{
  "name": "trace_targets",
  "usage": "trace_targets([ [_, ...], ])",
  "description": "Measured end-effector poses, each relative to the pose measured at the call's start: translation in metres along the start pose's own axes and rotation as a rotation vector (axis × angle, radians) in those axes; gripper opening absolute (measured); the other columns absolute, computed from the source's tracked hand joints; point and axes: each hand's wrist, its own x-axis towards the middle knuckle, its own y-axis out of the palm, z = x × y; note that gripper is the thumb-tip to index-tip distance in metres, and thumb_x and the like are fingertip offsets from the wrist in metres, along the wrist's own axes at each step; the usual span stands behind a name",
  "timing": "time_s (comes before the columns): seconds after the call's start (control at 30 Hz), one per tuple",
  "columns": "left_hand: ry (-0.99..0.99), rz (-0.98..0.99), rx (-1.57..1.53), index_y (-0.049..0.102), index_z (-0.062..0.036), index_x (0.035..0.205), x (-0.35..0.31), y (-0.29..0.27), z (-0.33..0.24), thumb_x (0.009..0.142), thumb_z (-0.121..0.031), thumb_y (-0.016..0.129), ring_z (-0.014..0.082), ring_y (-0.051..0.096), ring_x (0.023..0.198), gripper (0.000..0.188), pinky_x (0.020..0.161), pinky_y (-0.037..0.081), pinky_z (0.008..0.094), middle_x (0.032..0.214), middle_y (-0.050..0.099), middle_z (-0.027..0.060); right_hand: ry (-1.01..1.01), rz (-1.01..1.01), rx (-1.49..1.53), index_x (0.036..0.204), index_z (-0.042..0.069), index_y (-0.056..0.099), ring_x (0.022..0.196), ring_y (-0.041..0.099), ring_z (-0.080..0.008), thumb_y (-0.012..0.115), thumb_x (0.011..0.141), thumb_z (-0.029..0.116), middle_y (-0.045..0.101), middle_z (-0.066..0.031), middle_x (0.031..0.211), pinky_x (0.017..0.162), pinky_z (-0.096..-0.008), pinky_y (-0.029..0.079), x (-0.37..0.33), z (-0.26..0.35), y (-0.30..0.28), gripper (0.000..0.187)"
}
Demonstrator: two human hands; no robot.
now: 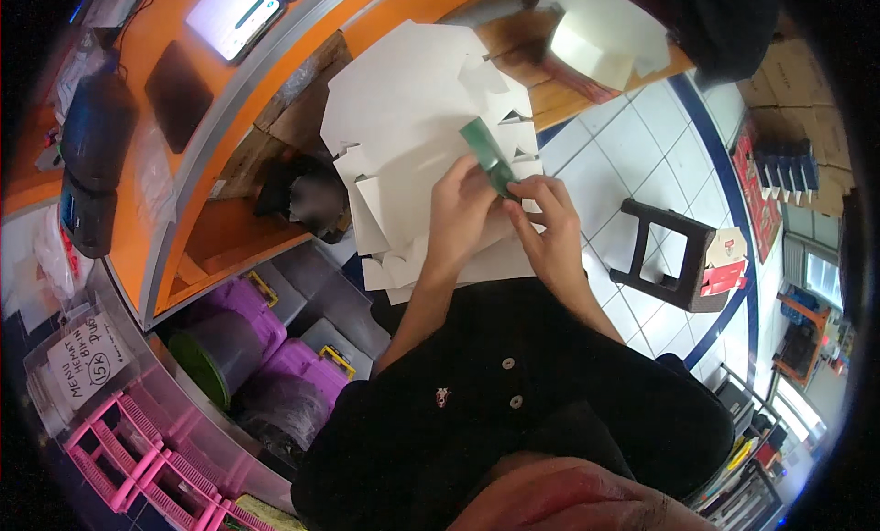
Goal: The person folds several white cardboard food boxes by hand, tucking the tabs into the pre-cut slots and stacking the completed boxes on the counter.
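In front of my chest, a flat green strip-shaped piece (488, 153), shiny at its lower end, is held up between my two hands. My left hand (458, 210) grips its left side with bent fingers. Thumb and fingers of my right hand (548, 221) pinch the lower end. What exactly the piece is cannot be made out. Just beyond and beneath my hands lie white flat cardboard box blanks (394, 100), with slots and folded flaps along their right and lower edges.
An orange counter (238, 82) on the left carries a lit phone (234, 19) and a dark bottle (96, 155). Purple-lidded bins (238, 311) and a pink rack (137, 458) stand below. A white folded box (605, 40) is at the far right; a brown stool (674, 283) stands on white tiles.
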Motion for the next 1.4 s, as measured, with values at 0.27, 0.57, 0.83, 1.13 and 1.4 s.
trace_targets([
  [0.27, -0.050, 0.094, 0.179, 0.059, 0.0032, 0.139, -0.006, -0.009, 0.003, 0.100, -0.001, 0.063, 0.0220, 0.067, 0.117, 0.039, 0.097, 0.058, 0.0324, 0.127, 0.066, 0.0150, 0.217, -0.026, 0.070, 0.117, -0.002, 0.068, 0.085, 0.072, -0.0266, 0.073, 0.098, 0.015, 0.069, -0.0155, 0.106, 0.072, -0.0348, 0.061, 0.022, -0.006, 0.007, 0.026],
  [0.57, 0.261, -0.527, 0.794, 0.064, 0.0000, 0.132, -0.051, -0.084, -0.077, 0.105, -0.018, 0.064, 0.0184, 0.066, 0.111, 0.033, 0.094, 0.054, 0.0336, 0.124, 0.068, 0.0139, 0.172, -0.064, -0.098, 0.114, -0.003, 0.067, 0.071, 0.069, -0.0263, 0.063, 0.102, 0.013, 0.070, -0.0197, 0.089, 0.066, -0.0378, 0.054, 0.039, -0.011, -0.006, 0.021],
  [0.83, -0.194, -0.153, 0.056, 0.057, 0.0000, 0.141, -0.028, -0.106, -0.049, 0.102, -0.033, 0.066, 0.0211, 0.064, 0.115, 0.052, 0.091, 0.055, 0.0380, 0.130, 0.065, 0.0121, 0.056, -0.029, -0.114, 0.113, -0.003, 0.065, 0.070, 0.060, -0.0226, 0.061, 0.104, 0.012, 0.063, -0.0175, 0.086, 0.066, -0.0363, 0.050, 0.037, -0.012, -0.010, 0.018],
  [1.13, -0.110, -0.156, 0.154, 0.062, 0.0019, 0.129, -0.014, -0.087, -0.057, 0.092, -0.027, 0.080, 0.0160, 0.061, 0.108, 0.050, 0.094, 0.050, 0.0314, 0.114, 0.066, 0.0063, 0.044, -0.082, -0.199, 0.123, 0.001, 0.066, 0.087, 0.064, -0.0292, 0.068, 0.101, 0.017, 0.064, -0.0148, 0.102, 0.078, -0.0420, 0.053, 0.038, 0.002, -0.010, 0.027],
  [1.4, -0.005, -0.369, -0.029, 0.057, -0.0036, 0.131, -0.004, -0.061, -0.046, 0.097, -0.036, 0.077, 0.0196, 0.064, 0.101, 0.051, 0.081, 0.057, 0.0378, 0.114, 0.061, 0.0080, -0.720, 0.311, -0.389, 0.117, 0.015, 0.073, 0.107, 0.058, -0.0241, 0.085, 0.082, 0.018, 0.062, -0.0040, 0.114, 0.089, -0.0375, 0.042, 0.017, 0.049, -0.004, 0.037],
])
